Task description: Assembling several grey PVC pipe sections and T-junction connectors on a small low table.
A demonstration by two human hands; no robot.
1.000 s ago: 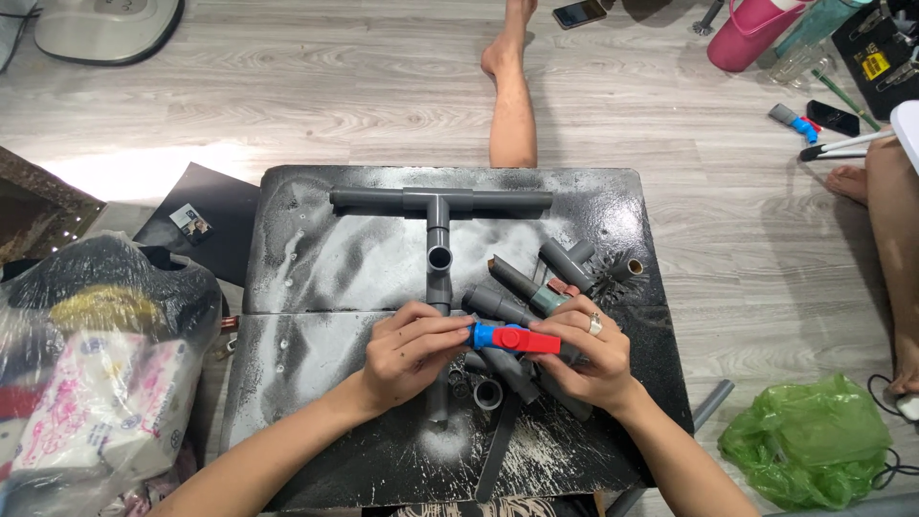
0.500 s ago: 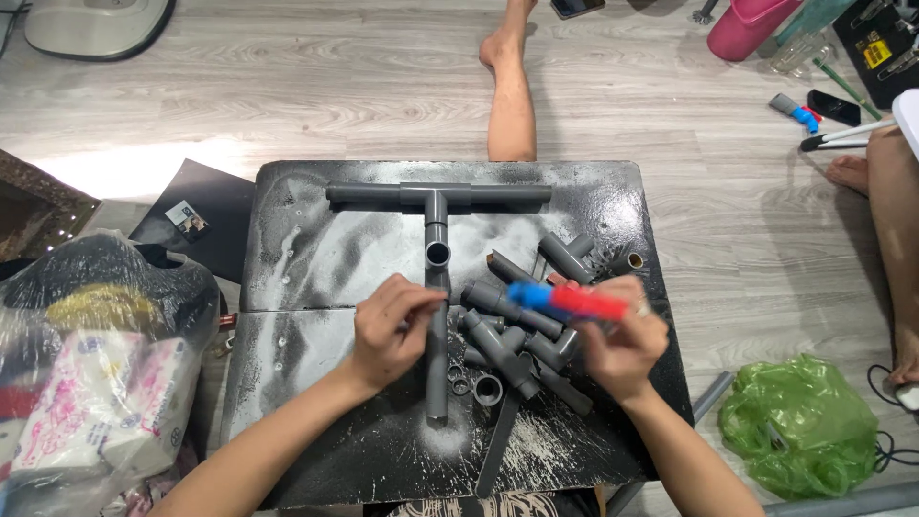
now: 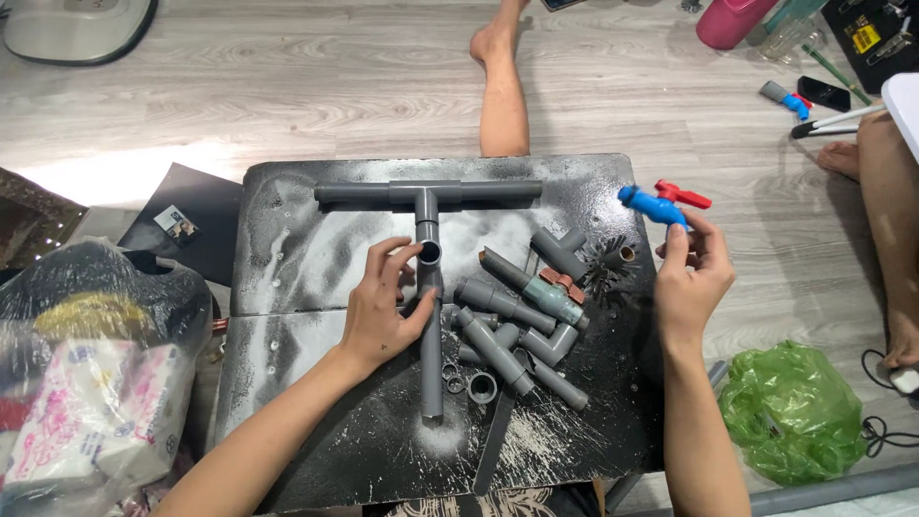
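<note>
My right hand (image 3: 691, 280) holds a blue plastic tap with a red handle (image 3: 659, 204) up over the right edge of the black board (image 3: 306, 249). My left hand (image 3: 385, 304) rests on a grey elbow fitting (image 3: 428, 255) atop a long grey pipe (image 3: 432, 369) that lies down the board's middle. A grey T-shaped pipe assembly (image 3: 426, 193) lies across the far side. Between my hands is a pile of several grey pipe pieces and fittings (image 3: 517, 325), one a valve with a red handle (image 3: 553, 292).
A black bag and packets (image 3: 81, 373) sit at the left, a green plastic bag (image 3: 802, 414) at the right. A person's leg and foot (image 3: 502, 86) stretch beyond the board. Another person's leg (image 3: 885, 201) is at the right. Tools and a pink bottle (image 3: 732, 19) lie far right.
My right hand has carried the blue tap from the board's middle out to the right and upward. My left hand let go of it and moved onto the grey elbow fitting.
</note>
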